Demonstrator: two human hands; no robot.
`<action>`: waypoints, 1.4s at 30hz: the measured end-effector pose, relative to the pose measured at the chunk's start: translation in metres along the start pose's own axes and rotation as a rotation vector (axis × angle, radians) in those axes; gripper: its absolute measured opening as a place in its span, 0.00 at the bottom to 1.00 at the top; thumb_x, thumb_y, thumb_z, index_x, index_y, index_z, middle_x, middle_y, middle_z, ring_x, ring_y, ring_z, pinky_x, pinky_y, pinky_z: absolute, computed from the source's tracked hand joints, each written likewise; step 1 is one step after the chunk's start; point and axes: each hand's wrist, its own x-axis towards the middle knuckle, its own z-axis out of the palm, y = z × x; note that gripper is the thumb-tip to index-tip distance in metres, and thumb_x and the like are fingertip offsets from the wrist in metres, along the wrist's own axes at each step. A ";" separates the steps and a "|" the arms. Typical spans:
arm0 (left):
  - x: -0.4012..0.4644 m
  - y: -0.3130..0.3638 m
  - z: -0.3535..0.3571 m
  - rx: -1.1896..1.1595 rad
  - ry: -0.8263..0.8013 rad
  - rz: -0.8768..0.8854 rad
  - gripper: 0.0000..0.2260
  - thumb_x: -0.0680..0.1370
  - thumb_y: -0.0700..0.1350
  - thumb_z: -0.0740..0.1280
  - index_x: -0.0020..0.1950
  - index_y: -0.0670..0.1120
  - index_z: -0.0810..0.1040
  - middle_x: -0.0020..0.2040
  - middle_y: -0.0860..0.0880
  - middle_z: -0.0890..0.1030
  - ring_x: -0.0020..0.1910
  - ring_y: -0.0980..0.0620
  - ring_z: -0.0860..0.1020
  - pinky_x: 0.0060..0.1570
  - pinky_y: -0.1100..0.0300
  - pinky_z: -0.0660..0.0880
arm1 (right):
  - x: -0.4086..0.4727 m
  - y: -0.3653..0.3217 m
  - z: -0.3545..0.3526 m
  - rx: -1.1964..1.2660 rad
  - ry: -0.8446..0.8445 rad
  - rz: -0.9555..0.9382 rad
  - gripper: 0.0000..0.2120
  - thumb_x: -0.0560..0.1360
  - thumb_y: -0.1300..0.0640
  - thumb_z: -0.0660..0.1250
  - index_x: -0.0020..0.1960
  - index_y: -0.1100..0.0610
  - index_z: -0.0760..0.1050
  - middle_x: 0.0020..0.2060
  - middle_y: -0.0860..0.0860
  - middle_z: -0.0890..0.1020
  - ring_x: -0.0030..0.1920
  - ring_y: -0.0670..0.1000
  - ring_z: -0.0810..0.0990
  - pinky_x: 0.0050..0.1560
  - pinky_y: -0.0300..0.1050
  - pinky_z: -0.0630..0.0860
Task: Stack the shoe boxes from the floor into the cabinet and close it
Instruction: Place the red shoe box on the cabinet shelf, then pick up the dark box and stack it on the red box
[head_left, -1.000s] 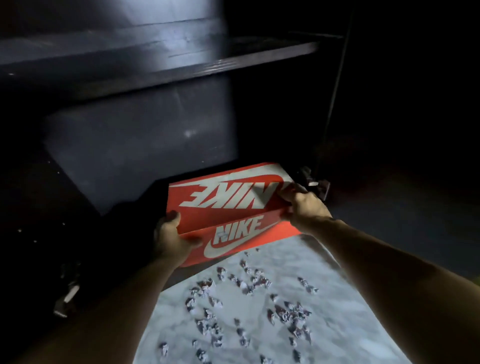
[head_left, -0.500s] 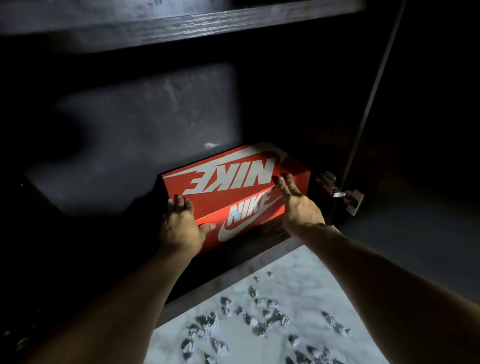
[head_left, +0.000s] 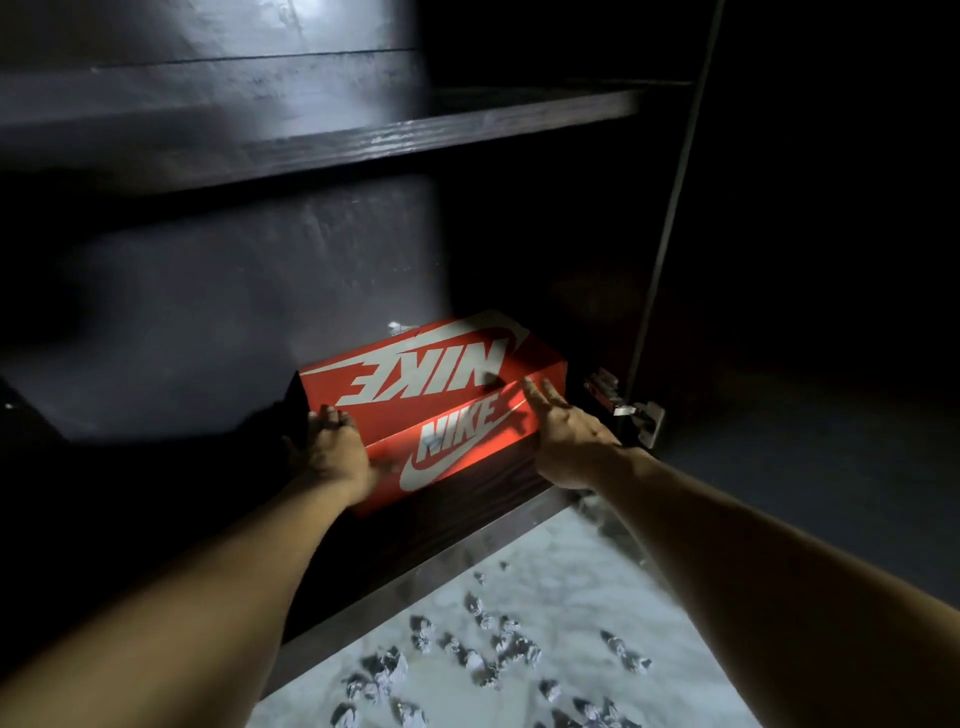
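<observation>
A red shoe box (head_left: 415, 376) with white lettering lies flat on the bottom board (head_left: 467, 501) of the dark cabinet, toward its right side. My left hand (head_left: 332, 452) is cupped around the box's front left corner, with the fingers curled over the top edge. At the box's front right end lies my right hand (head_left: 566, 436), flat against it with the fingers stretched out straight. The box's left side and the cabinet's left interior are lost in shadow.
A dark wooden shelf (head_left: 363, 140) runs above the box. A metal hinge (head_left: 623, 408) sits just right of my right hand, and the open door (head_left: 810, 260) stands beyond it. White marble floor (head_left: 545, 613) with dark specks lies in front of the cabinet.
The box went from being carried above the floor to resting on the cabinet's bottom board and slid deeper inside. My right hand's fingers have straightened along the box's end.
</observation>
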 end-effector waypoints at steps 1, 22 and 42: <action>-0.005 0.002 -0.006 0.027 -0.053 -0.014 0.48 0.71 0.64 0.69 0.79 0.42 0.47 0.79 0.41 0.50 0.78 0.42 0.46 0.71 0.41 0.37 | -0.013 0.000 -0.005 0.015 0.003 -0.017 0.38 0.75 0.59 0.60 0.78 0.44 0.44 0.78 0.46 0.48 0.74 0.56 0.63 0.71 0.49 0.65; -0.313 0.188 -0.095 0.114 -0.540 0.897 0.24 0.64 0.66 0.73 0.41 0.47 0.75 0.36 0.52 0.73 0.36 0.51 0.72 0.35 0.59 0.67 | -0.405 0.085 -0.160 -0.056 0.045 0.295 0.16 0.70 0.51 0.72 0.57 0.52 0.79 0.51 0.47 0.83 0.52 0.50 0.81 0.47 0.41 0.74; -0.755 0.258 0.004 0.219 -0.729 1.541 0.23 0.64 0.65 0.72 0.35 0.44 0.77 0.32 0.48 0.80 0.38 0.46 0.81 0.38 0.56 0.76 | -0.869 0.165 -0.106 0.134 0.400 1.037 0.17 0.69 0.50 0.75 0.56 0.53 0.81 0.48 0.48 0.85 0.46 0.48 0.83 0.51 0.42 0.77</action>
